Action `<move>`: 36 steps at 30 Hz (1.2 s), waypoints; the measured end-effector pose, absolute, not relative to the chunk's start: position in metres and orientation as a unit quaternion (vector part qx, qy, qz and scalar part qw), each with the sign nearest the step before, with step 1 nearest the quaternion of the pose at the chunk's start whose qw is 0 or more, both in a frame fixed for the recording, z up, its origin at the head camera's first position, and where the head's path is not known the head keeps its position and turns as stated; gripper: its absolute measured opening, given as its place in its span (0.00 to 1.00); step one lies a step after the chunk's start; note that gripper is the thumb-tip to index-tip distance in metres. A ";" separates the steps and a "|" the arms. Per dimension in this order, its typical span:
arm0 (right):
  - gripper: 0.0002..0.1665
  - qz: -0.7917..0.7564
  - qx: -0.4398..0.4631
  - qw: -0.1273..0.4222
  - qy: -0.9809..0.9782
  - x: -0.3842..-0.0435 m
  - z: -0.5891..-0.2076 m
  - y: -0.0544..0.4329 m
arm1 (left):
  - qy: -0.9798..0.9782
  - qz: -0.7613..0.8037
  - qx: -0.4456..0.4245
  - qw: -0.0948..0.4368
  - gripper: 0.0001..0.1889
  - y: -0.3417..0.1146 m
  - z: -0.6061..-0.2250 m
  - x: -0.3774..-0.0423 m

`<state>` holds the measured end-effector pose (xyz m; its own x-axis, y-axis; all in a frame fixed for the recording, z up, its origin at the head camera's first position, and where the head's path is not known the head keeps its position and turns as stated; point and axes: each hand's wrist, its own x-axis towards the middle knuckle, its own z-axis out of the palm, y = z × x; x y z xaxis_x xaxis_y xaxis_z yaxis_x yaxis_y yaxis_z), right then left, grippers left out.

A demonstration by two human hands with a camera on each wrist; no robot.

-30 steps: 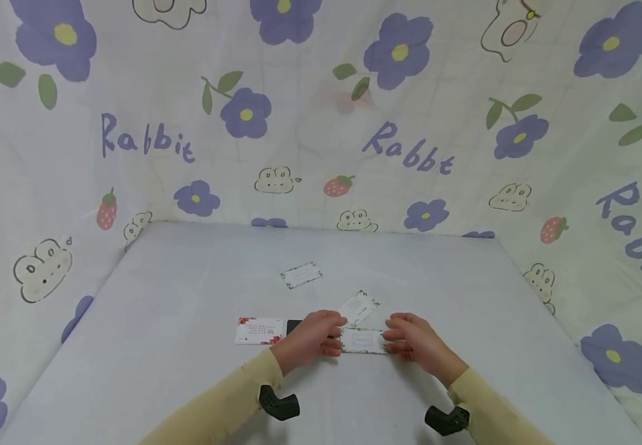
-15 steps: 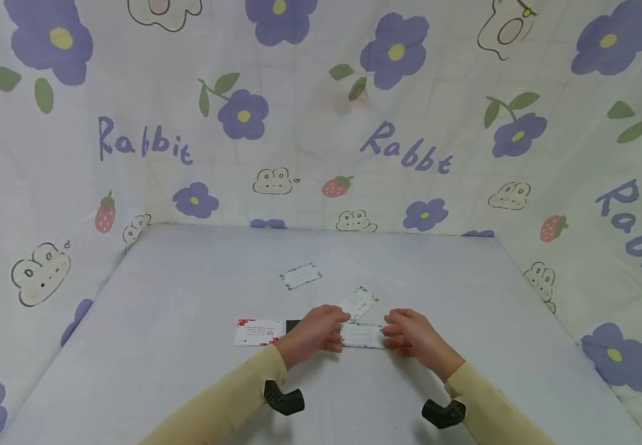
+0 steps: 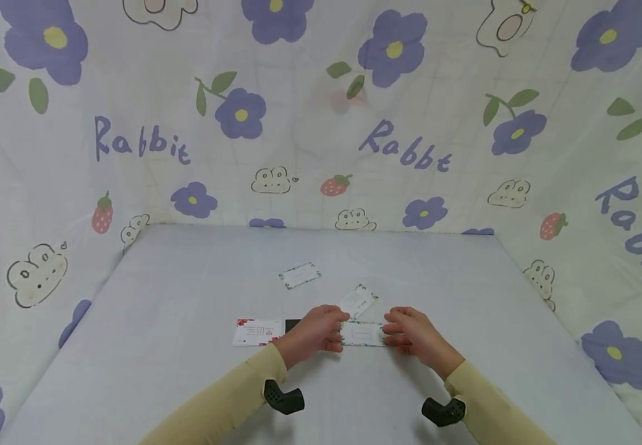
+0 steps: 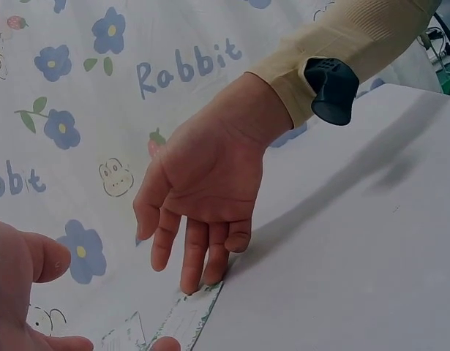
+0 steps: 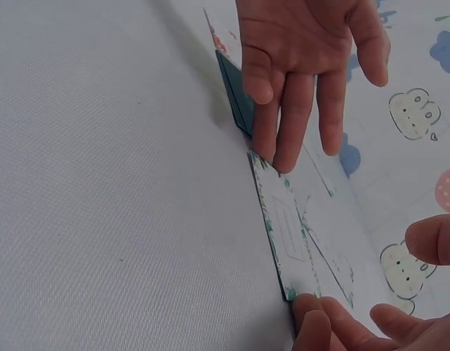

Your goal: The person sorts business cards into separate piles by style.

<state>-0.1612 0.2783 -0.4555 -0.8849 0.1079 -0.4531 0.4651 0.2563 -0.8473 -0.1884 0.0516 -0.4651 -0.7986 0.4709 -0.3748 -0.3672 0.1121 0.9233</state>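
Observation:
A white card with a leafy green border (image 3: 362, 334) lies between my two hands on the table. My left hand (image 3: 312, 334) has its fingertips at the card's left end, and my right hand (image 3: 421, 340) touches the right end. Fingers of both hands are loosely extended, thumbs apart from the card. In the right wrist view, a thin dark edge shows along the near side of this leafy-bordered card (image 5: 285, 227). Just behind lies a tilted card with green leaves (image 3: 359, 301). A black card (image 3: 291, 324) is partly hidden by the left hand.
A white card with red flowers (image 3: 256, 332) lies left of the black one. Farther back, another leafy-bordered card (image 3: 300, 275) lies askew on the pale table (image 3: 187, 278). A curtain printed with flowers and rabbits (image 3: 304, 136) encloses the back and sides.
Between my fingertips, the leafy-bordered card has slid slightly away from me, closer to the tilted card. The hands shifted only a little in the first half second, then stayed almost still.

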 end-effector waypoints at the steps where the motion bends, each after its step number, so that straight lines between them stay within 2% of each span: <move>1: 0.32 -0.581 0.185 0.153 0.778 -0.161 -0.455 0.278 | 0.675 0.666 0.038 0.315 0.34 0.051 -0.465 -0.188; 19: 0.32 -0.575 0.185 0.142 0.784 -0.159 -0.457 0.276 | 0.667 0.675 0.048 0.313 0.34 0.045 -0.463 -0.185; 27: 0.35 -0.579 0.174 0.116 0.788 -0.156 -0.453 0.284 | 0.685 0.672 0.037 0.279 0.33 0.029 -0.454 -0.194; 36: 0.38 -0.566 0.164 0.097 0.802 -0.153 -0.449 0.300 | 0.679 0.691 0.002 0.248 0.30 -0.008 -0.449 -0.210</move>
